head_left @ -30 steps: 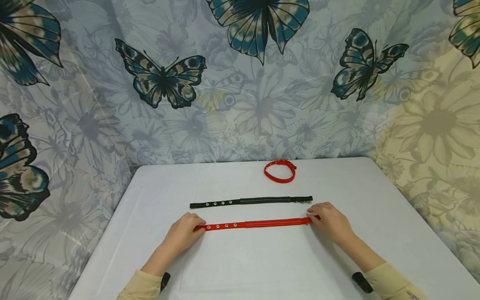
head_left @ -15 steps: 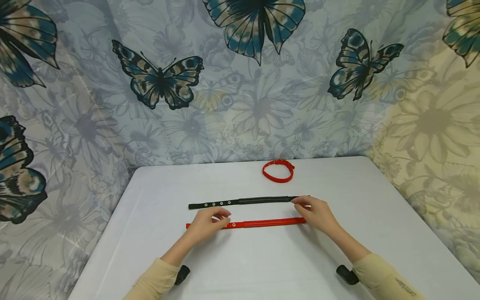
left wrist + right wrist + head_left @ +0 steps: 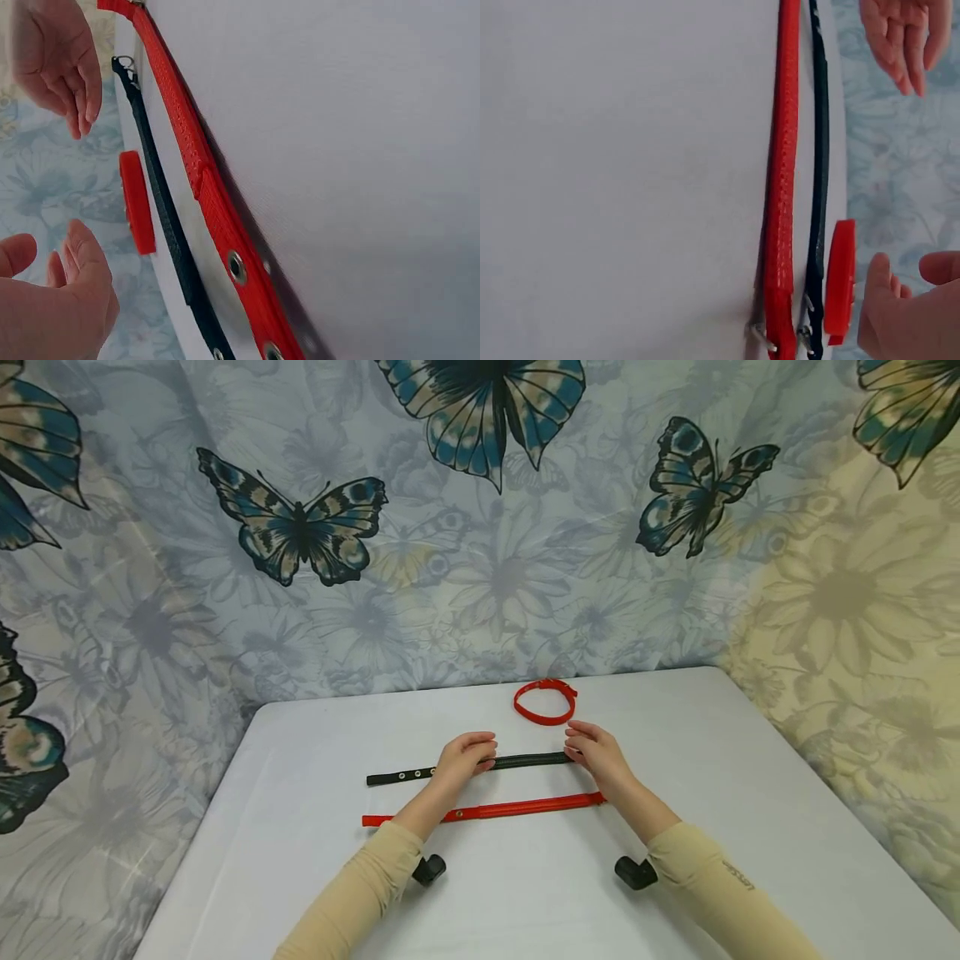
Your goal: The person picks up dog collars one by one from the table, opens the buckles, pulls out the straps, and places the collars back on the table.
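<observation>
A red collar (image 3: pixel 543 720) buckled into a loop lies near the far edge of the table. In front of it a black collar (image 3: pixel 532 761) is stretched out straight, and nearer still a straight red collar (image 3: pixel 517 807) with metal eyelets. My left hand (image 3: pixel 459 762) hovers over the black collar's middle, fingers relaxed and holding nothing. My right hand (image 3: pixel 602 758) is above that collar's right end, which it hides, close to the loop. Both wrist views show the palms facing each other; in the right wrist view the looped collar (image 3: pixel 840 281) appears beside my right fingers.
The white table (image 3: pixel 300 760) ends at the back against a butterfly-print cloth (image 3: pixel 450 610). Black wrist devices (image 3: pixel 429 869) hang below both sleeves. My left forearm crosses over the straight red collar.
Both hands have let go of the straight red collar's ends. They have moved forward and closer together, over the black collar. The collars stay put; the head view has shifted slightly.
</observation>
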